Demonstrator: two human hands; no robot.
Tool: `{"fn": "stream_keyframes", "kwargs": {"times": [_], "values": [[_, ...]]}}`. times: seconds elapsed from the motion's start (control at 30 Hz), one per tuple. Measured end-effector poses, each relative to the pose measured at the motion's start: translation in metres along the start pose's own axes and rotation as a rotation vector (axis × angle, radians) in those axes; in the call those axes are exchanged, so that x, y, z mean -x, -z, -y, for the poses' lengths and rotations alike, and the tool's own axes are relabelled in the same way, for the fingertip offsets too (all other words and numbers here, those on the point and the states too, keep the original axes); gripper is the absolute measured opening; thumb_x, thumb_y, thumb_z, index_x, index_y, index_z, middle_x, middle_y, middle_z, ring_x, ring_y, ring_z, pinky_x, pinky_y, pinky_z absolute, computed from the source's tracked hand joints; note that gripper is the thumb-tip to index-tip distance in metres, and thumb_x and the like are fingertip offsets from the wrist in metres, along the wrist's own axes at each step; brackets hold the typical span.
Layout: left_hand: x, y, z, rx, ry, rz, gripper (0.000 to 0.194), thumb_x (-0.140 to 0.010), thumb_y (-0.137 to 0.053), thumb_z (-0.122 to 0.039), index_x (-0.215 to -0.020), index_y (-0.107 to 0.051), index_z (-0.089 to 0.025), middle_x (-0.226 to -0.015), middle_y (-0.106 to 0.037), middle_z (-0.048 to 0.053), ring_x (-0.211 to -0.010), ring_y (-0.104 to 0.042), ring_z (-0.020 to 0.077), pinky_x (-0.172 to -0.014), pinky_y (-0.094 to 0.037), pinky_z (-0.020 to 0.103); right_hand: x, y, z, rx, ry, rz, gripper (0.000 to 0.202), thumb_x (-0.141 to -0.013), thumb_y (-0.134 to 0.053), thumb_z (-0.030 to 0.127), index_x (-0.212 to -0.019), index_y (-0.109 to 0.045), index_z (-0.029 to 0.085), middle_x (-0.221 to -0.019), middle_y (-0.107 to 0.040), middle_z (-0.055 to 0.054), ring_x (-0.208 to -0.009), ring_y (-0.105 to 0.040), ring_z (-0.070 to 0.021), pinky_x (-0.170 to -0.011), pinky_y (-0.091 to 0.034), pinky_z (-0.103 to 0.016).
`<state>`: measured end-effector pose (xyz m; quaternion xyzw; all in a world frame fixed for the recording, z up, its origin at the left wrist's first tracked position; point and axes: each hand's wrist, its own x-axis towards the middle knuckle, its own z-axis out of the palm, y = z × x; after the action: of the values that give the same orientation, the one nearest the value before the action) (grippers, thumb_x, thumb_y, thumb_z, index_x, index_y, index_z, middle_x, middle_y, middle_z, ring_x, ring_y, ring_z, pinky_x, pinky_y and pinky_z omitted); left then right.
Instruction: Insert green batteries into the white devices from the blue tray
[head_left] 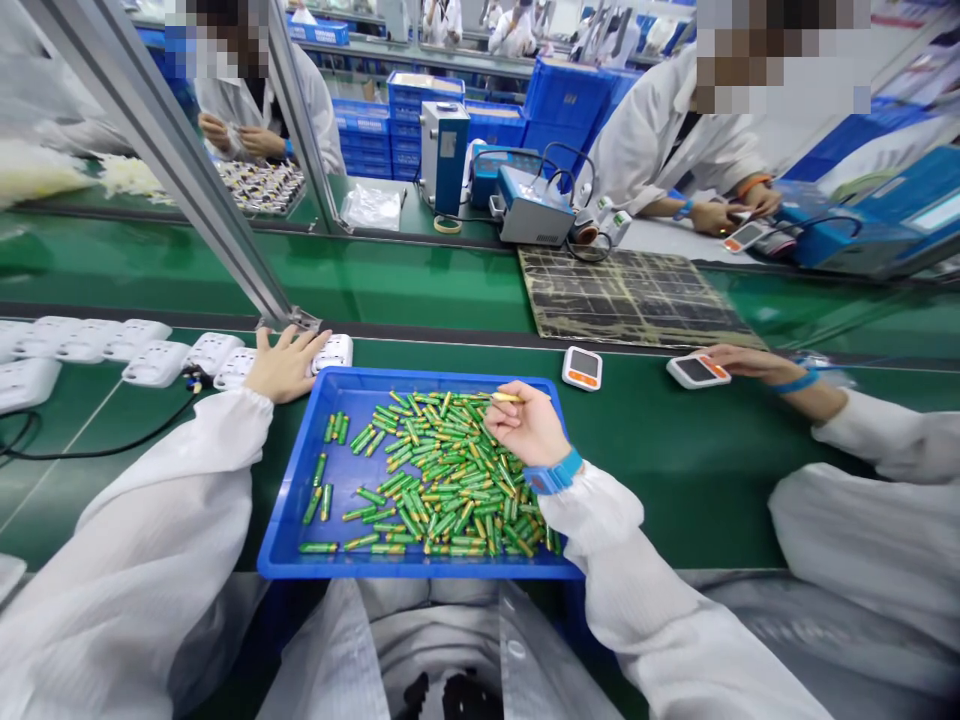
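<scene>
My left hand [283, 364] lies with spread fingers at the back left corner of a blue tray [296, 480], its fingertips beside a white device [332, 352]. Many green and gold batteries [450, 470] lie loose in the tray, heaped toward the right. My right hand [528, 424], with a blue strap at the wrist, is raised over the tray's right part. Its fingers are curled around a small yellowish item [506, 397], too small to make out clearly.
White devices [154, 362] line the left, with a black cable [112, 455]. A white and orange device [583, 368] lies behind the tray. At right, a person's hand [739, 362] touches another [697, 371]. A metal post [172, 170] rises at left; a dark mat [637, 295] lies beyond.
</scene>
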<state>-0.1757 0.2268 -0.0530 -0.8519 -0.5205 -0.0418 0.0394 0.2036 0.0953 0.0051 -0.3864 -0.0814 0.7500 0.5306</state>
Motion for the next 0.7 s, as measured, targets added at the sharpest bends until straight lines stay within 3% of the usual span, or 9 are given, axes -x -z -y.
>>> {"fn": "stream_keyframes", "kwargs": {"times": [0.13, 0.23, 0.3, 0.33, 0.4, 0.47, 0.5, 0.6, 0.7], "values": [[0.005, 0.001, -0.004, -0.035, 0.043, -0.065, 0.072, -0.09, -0.031, -0.053, -0.151, -0.038, -0.016, -0.153, -0.04, 0.022, -0.14, -0.03, 0.0464, -0.109, -0.003, 0.07, 0.0, 0.004, -0.003, 0.403, 0.611, -0.089, 0.025, -0.073, -0.076, 0.027, -0.072, -0.052, 0.02, -0.062, -0.051, 0.007, -0.047, -0.041, -0.0049, -0.046, -0.035, -0.016], [0.007, 0.011, -0.008, -0.064, -0.025, -0.091, 0.064, -0.092, -0.033, -0.051, -0.148, -0.044, -0.021, -0.154, -0.04, 0.02, -0.139, -0.031, 0.0462, -0.108, -0.005, 0.071, 0.002, 0.016, 0.011, 0.806, 0.855, -0.176, 0.034, -0.087, -0.059, 0.056, -0.089, -0.062, 0.022, -0.062, -0.054, 0.005, -0.045, -0.045, -0.0088, -0.047, -0.038, -0.023], [0.006, 0.025, -0.014, -0.082, -0.058, -0.143, 0.062, -0.093, -0.036, -0.05, -0.147, -0.045, -0.021, -0.152, -0.043, 0.02, -0.138, -0.034, 0.0463, -0.106, -0.01, 0.071, 0.002, 0.027, 0.032, 1.086, 0.884, -0.273, 0.048, -0.094, -0.039, 0.063, -0.095, -0.063, 0.021, -0.054, -0.051, 0.004, -0.044, -0.045, -0.0124, -0.049, -0.038, -0.025], [0.005, 0.034, -0.02, -0.084, -0.065, -0.185, 0.06, -0.094, -0.038, -0.048, -0.147, -0.046, -0.021, -0.15, -0.045, 0.021, -0.136, -0.036, 0.046, -0.106, -0.012, 0.07, 0.002, 0.034, 0.045, 1.243, 0.901, -0.383, 0.05, -0.096, -0.034, 0.062, -0.094, -0.063, 0.021, -0.052, -0.051, 0.003, -0.047, -0.048, -0.0143, -0.052, -0.039, -0.026], [0.001, 0.055, -0.039, -0.069, -0.083, -0.29, 0.056, -0.094, -0.042, -0.042, -0.145, -0.047, -0.019, -0.142, -0.054, 0.021, -0.131, -0.043, 0.0437, -0.105, -0.017, 0.068, -0.004, 0.048, 0.07, 1.567, 0.9, -0.718, 0.046, -0.098, -0.035, 0.056, -0.088, -0.063, 0.02, -0.063, -0.061, -0.004, -0.064, -0.06, -0.0194, -0.063, -0.042, -0.029], [-0.005, 0.073, -0.066, -0.027, -0.122, -0.4, 0.049, -0.093, -0.045, -0.033, -0.14, -0.052, -0.018, -0.13, -0.063, 0.019, -0.124, -0.051, 0.0399, -0.104, -0.02, 0.065, -0.015, 0.063, 0.089, 1.792, 0.746, -0.964, 0.04, -0.094, -0.045, 0.055, -0.092, -0.063, 0.019, -0.083, -0.068, -0.012, -0.084, -0.066, -0.0272, -0.072, -0.044, -0.034], [-0.008, 0.08, -0.082, -0.002, -0.145, -0.461, 0.046, -0.092, -0.047, -0.029, -0.136, -0.055, -0.018, -0.123, -0.067, 0.017, -0.119, -0.054, 0.0376, -0.103, -0.022, 0.063, -0.023, 0.07, 0.095, 1.85, 0.627, -1.011, 0.039, -0.091, -0.052, 0.055, -0.095, -0.063, 0.018, -0.091, -0.069, -0.015, -0.09, -0.066, -0.0308, -0.074, -0.045, -0.037], [-0.016, 0.086, -0.134, 0.07, -0.215, -0.649, 0.033, -0.089, -0.052, -0.023, -0.119, -0.065, -0.021, -0.108, -0.073, 0.009, -0.106, -0.061, 0.0315, -0.101, -0.024, 0.059, -0.042, 0.088, 0.104, 1.872, 0.346, -0.989, 0.036, -0.078, -0.07, 0.046, -0.096, -0.063, 0.016, -0.1, -0.07, -0.018, -0.095, -0.067, -0.0341, -0.075, -0.047, -0.039], [-0.015, 0.077, -0.176, 0.142, -0.285, -0.739, 0.027, -0.087, -0.053, -0.018, -0.11, -0.067, -0.022, -0.101, -0.075, 0.005, -0.096, -0.063, 0.0266, -0.098, -0.024, 0.054, -0.046, 0.093, 0.105, 1.802, 0.385, -0.99, 0.025, -0.07, -0.075, 0.032, -0.084, -0.061, 0.018, -0.093, -0.07, -0.014, -0.094, -0.068, -0.031, -0.076, -0.049, -0.037]]}}
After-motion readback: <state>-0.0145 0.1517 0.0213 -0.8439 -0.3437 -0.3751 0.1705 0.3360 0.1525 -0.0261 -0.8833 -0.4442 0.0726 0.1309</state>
